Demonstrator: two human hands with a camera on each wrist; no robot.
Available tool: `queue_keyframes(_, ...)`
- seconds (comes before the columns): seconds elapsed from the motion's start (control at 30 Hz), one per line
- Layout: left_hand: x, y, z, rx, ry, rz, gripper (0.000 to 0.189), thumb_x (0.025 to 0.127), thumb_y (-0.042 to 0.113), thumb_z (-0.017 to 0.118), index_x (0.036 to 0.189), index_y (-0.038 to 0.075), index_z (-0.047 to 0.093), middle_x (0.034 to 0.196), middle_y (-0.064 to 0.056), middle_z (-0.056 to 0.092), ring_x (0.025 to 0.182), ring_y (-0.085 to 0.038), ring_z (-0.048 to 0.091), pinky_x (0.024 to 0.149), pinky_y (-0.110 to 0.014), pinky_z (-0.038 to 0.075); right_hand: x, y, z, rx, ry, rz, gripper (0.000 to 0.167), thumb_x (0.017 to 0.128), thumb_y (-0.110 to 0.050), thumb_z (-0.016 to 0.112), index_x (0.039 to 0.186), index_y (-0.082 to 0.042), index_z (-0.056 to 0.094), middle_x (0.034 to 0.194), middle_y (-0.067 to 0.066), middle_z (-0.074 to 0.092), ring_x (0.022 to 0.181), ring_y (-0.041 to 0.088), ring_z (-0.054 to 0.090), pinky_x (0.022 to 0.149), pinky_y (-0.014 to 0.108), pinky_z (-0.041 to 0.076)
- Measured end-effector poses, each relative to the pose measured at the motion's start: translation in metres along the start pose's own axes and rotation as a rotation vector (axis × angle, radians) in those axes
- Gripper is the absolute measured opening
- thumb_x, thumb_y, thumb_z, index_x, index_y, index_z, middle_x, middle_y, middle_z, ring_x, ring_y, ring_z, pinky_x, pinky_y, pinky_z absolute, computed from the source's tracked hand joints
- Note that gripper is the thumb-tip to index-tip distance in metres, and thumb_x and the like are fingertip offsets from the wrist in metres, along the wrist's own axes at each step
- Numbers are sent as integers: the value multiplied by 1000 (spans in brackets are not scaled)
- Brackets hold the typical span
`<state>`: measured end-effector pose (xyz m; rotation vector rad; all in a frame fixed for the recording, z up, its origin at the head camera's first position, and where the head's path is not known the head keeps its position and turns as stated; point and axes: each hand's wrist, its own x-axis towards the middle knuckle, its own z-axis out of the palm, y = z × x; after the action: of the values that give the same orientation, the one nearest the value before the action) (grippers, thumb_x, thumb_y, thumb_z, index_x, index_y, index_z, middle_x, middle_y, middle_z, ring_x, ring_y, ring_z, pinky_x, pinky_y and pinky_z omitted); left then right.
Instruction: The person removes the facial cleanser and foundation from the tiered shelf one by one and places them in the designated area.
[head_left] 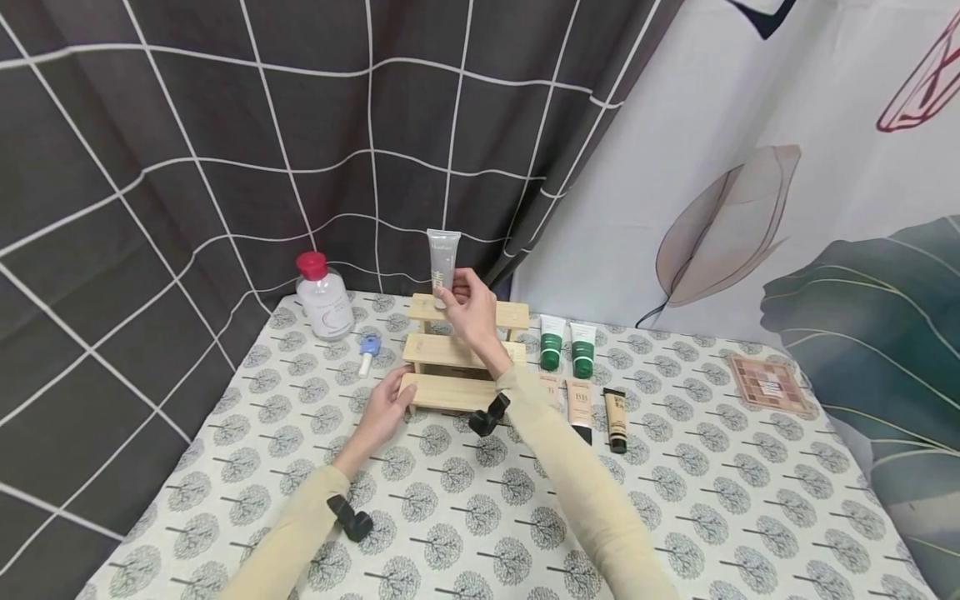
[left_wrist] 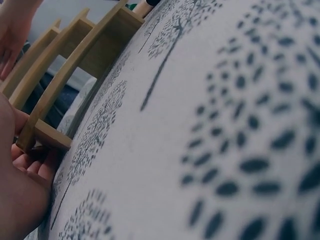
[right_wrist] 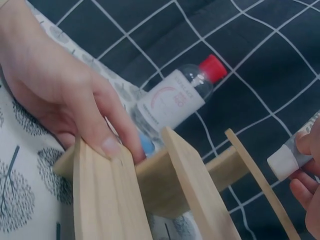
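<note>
A three-step wooden stand (head_left: 448, 390) sits on the cloth. My left hand (head_left: 385, 407) grips the left end of its lowest step. In the right wrist view the thumb of the left hand (right_wrist: 75, 95) lies on top of that step, and the left wrist view has fingers curled beneath it. Above the top step, my right hand (head_left: 472, 312) pinches a grey squeeze tube (head_left: 443, 252) near its lower end. The tube stands upright, its white cap (right_wrist: 282, 162) pointing down, apart from the stand.
Left of the stand are a red-capped clear bottle (head_left: 326, 307) and a small blue-and-white item (head_left: 368, 348). To the right lie two green-and-white tubes (head_left: 551, 343), two pink BB tubes (head_left: 580, 404), partly behind my right sleeve, a gold tube (head_left: 616, 415) and a makeup palette (head_left: 772, 385). Curtains (head_left: 315, 125) hang behind.
</note>
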<state>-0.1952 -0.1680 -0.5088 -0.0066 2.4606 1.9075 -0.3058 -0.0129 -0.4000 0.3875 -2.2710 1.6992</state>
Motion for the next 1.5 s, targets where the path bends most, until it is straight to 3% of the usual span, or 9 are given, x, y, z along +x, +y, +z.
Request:
queue_keyframes(0.73, -2, 2, -3, 40, 13, -38, 49, 105, 16, 51, 151, 3, 41, 156, -25, 42, 140, -42, 48, 119, -50, 40, -1, 7, -61, -48, 26, 53, 32, 94, -9, 71, 122, 3, 62, 116, 21, 69, 108, 32, 70, 98, 33, 60)
queue_keyframes(0.97, 1, 6, -2, 5, -2, -75, 50, 105, 15, 49, 153, 4, 39, 158, -24, 39, 140, -40, 49, 117, -45, 44, -2, 10, -82, -56, 54, 57, 35, 94, -10, 70, 125, 3, 60, 119, 23, 67, 111, 34, 68, 102, 36, 58)
queue_keyframes(1.07, 1, 9, 0, 0, 10, -97, 51, 104, 15, 49, 153, 4, 39, 158, -24, 40, 138, -40, 51, 114, -46, 47, -3, 10, -91, -60, 63, 61, 34, 94, -9, 70, 124, 4, 60, 119, 23, 67, 111, 35, 68, 102, 37, 58)
queue_keyframes(1.5, -1, 19, 7, 31, 72, -141, 50, 102, 14, 49, 151, 2, 42, 156, -25, 42, 139, -40, 50, 120, -50, 41, -7, 18, -124, -98, 109, 73, 34, 95, -11, 70, 123, 4, 61, 119, 23, 67, 110, 35, 68, 102, 38, 58)
